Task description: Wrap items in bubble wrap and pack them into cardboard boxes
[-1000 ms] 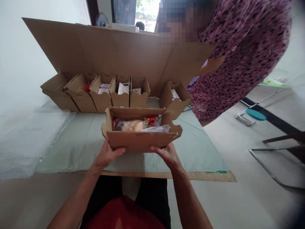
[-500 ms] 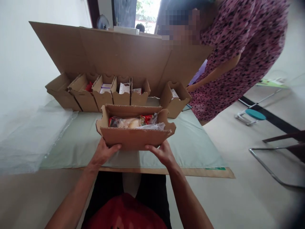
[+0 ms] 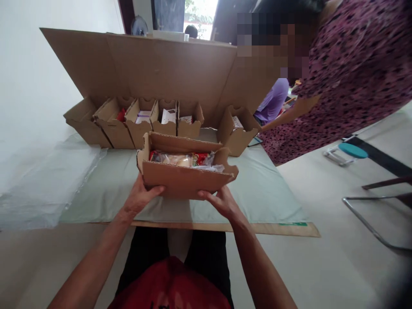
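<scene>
The fingers [image 3: 156,191] of the left hand [image 3: 138,201] and the right hand [image 3: 224,202] wrap round the two ends of a cardboard box [image 3: 185,181]. The thumbs press low on its near side; the others are mostly hidden. The box is in front of the middle of the big cardboard wall [image 3: 170,68]. I cannot tell if its bottom touches the bench [image 3: 277,228]. Inside are snack packs [image 3: 183,160] in clear and red wrappers. One red wrapper has letters, too small to read.

By the wall's right foot stands one box [image 3: 238,139] with a white pack [image 3: 237,123] in it. Its dark letters are too tiny to read. A green label [image 3: 293,224] is on the bench edge, in front of the wall's right part; I cannot read it.

Five more boxes [image 3: 124,135] stand side by side along the wall's left foot. The held box blocks the low fronts of some. A clear plastic sheet [image 3: 38,189] lies in front of the wall's left end. Past the wall's right end, a person in a pink spotted dress [image 3: 357,73] leans over, beside purple cloth [image 3: 273,101]. Farther right of the wall is a blue-green stool [image 3: 352,150]. A fan [image 3: 139,25] peeks over the wall's top.
</scene>
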A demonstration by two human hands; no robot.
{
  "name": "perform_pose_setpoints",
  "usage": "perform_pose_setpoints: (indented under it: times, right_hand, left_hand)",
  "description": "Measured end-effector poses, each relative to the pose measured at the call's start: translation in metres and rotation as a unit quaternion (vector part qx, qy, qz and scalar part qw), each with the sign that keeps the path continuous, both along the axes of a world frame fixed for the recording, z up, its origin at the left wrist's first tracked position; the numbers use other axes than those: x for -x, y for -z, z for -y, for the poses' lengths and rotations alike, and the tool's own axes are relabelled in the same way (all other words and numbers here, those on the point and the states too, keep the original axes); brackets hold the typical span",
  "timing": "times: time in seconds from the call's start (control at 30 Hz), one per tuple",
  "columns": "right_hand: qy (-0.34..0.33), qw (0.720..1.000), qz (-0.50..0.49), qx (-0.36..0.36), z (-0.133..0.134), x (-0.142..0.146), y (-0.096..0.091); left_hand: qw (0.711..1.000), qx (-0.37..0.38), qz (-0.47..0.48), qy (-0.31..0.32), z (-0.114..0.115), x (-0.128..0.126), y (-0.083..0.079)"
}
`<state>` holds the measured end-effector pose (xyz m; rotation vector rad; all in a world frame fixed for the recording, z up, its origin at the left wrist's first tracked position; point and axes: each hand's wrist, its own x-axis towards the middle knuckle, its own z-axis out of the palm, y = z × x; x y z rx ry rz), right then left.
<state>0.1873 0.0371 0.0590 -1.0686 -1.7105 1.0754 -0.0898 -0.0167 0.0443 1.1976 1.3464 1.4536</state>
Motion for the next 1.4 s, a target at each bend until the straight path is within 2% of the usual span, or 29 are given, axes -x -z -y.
perform_pose_setpoints:
  times: [0.17, 0.37, 0.5, 0.7, 0.83, 0.97, 1.1, 1.17, 1.3, 1.4]
  right_hand:
    - [0.007, 1.000, -0.009, 0.002, -0.011, -0.010, -0.015]
    - [0.013, 1.000, -0.017, -0.002, -0.017, -0.020, -0.014]
    - [-0.026, 0.999, -0.013, -0.019, -0.015, -0.011, -0.017]
    - [0.005, 1.000, 0.012, -0.018, -0.009, -0.017, -0.018]
    - [0.013, 0.999, 0.016, -0.031, -0.001, -0.017, -0.017]
    - [0.018, 0.998, 0.045, -0.041, 0.009, -0.014, -0.015]
    - [0.028, 0.996, 0.067, -0.059, 0.016, -0.016, -0.008]
    - [0.028, 0.996, 0.063, -0.056, 0.017, -0.017, -0.004]
    - [0.032, 0.996, 0.064, -0.045, 0.017, -0.016, -0.001]
    - [0.033, 0.997, 0.054, -0.041, 0.014, -0.014, -0.003]
  left_hand:
    - [0.999, -0.011, 0.001, 0.031, -0.008, -0.009, 0.003]
    - [0.997, -0.033, -0.025, 0.065, -0.012, -0.015, -0.002]
    - [0.998, -0.039, -0.020, 0.043, -0.010, -0.008, -0.004]
    - [0.999, -0.008, 0.011, 0.049, -0.007, -0.012, 0.002]
    - [0.999, -0.012, 0.005, 0.044, -0.007, -0.009, 0.001]
    - [0.999, -0.004, -0.032, 0.023, 0.003, -0.002, 0.004]
    - [0.995, 0.036, -0.098, -0.005, 0.014, 0.002, 0.016]
    - [0.993, 0.031, -0.112, -0.012, 0.017, 0.002, 0.020]
    - [0.995, 0.010, -0.092, 0.025, 0.014, 0.001, 0.023]
    - [0.997, 0.013, -0.077, 0.025, 0.010, 0.000, 0.022]
